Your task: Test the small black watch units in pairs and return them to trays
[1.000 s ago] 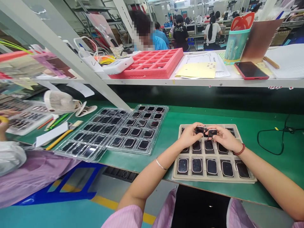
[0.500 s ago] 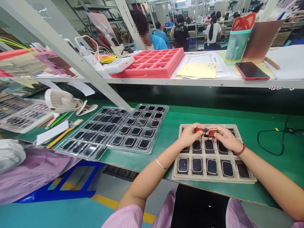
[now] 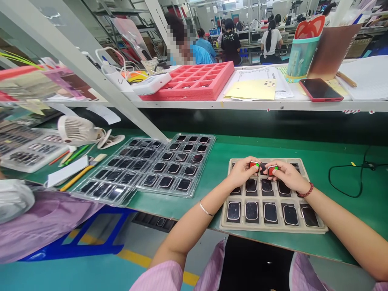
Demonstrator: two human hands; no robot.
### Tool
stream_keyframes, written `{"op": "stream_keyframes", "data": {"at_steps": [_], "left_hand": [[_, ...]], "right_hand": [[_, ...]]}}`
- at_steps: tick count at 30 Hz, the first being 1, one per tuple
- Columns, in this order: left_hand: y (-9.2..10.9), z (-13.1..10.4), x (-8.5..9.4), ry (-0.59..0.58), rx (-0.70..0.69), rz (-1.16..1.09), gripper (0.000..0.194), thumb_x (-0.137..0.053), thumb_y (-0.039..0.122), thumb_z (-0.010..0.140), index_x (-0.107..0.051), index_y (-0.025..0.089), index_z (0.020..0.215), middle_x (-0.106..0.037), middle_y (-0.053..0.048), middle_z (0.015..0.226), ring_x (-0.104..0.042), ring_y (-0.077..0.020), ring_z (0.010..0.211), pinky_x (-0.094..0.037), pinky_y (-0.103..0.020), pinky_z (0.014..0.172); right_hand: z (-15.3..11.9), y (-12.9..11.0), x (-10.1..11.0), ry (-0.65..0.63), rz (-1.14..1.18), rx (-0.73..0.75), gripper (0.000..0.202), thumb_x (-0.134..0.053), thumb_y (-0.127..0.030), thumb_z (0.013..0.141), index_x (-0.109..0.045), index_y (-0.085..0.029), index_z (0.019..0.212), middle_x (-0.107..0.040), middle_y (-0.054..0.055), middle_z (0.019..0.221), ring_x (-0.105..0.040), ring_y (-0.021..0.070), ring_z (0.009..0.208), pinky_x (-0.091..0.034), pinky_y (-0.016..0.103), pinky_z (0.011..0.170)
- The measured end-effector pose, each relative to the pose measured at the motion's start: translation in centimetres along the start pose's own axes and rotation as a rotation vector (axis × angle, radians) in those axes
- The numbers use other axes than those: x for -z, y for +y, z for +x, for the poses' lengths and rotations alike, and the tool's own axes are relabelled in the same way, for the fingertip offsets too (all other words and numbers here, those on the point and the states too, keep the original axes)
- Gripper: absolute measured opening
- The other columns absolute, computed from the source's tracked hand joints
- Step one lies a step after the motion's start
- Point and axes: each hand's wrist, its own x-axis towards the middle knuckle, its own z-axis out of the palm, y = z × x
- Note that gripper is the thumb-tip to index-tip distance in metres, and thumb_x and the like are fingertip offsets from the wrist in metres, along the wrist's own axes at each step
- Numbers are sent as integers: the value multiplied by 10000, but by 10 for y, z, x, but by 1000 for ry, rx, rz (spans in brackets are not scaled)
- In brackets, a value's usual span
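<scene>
My left hand point(image 3: 242, 171) is closed on a smartwatch point(image 3: 254, 165) whose lit screen shows red with a green patch. Another smartwatch point(image 3: 272, 171), also lit red and green, sits in the closed fingers of my right hand point(image 3: 285, 175). The two watches are close together but apart, both above the back row of a beige tray point(image 3: 274, 230). In the tray's compartments lie several square watches with dark screens, such as one watch point(image 3: 270, 212) in the front row. My hands and wrists hide part of the back and middle rows.
To the left, two clear plastic trays point(image 3: 194, 190) hold dark watch screens. Beyond them are a small white fan point(image 3: 77, 130) and a yellow-handled brush point(image 3: 77, 178). A black cable point(image 3: 345, 193) lies at right. The shelf carries a red foam tray point(image 3: 184, 95) and a phone point(image 3: 321, 89).
The screen in my left hand, plain red before, now also shows a green patch. The right-hand watch looks slightly turned and a touch lower. Both hands stay almost in place.
</scene>
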Motion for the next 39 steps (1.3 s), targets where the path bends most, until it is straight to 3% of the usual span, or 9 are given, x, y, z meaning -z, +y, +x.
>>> {"op": "stream_keyframes", "data": {"at_steps": [8,16,23,32,39], "left_hand": [[-6,0,2,4,-29,144,258,-586,186,774,-560,150,1029,-631,-53,903,-597,-133,755,-490,-264,709],[-8,-1,2,10,-56,240,327,-552,128,755,-539,164,1080,-621,-48,931,-586,-135,775,-466,-234,680],[-5,-1,1,5,-43,231,376,-560,130,755,-524,165,1128,-606,-49,941,-585,-128,745,-482,-247,683],[-3,0,0,-32,-29,39,365,-578,197,795,-522,158,1154,-626,-73,970,-605,-132,765,-506,-290,762],[-2,-1,-1,-38,-17,0,347,-612,292,803,-561,143,1111,-628,-81,922,-612,-166,838,-525,-290,733]], "right_hand": [[2,3,0,29,1,4,362,-501,-165,815,-543,-197,1173,-679,96,1051,-683,193,815,-552,302,621],[2,4,-1,22,-22,6,417,-493,-124,782,-533,-201,1190,-667,93,1062,-678,193,812,-561,318,642],[1,2,-3,21,-11,64,362,-507,-98,761,-557,-194,1107,-630,87,1081,-648,171,840,-567,353,749],[0,0,-2,0,-26,61,222,-523,-175,804,-564,-194,1022,-645,48,891,-634,156,701,-558,324,661],[-1,0,-1,-9,-16,48,170,-531,-254,849,-570,-181,998,-665,58,891,-636,153,689,-543,318,667]]}}
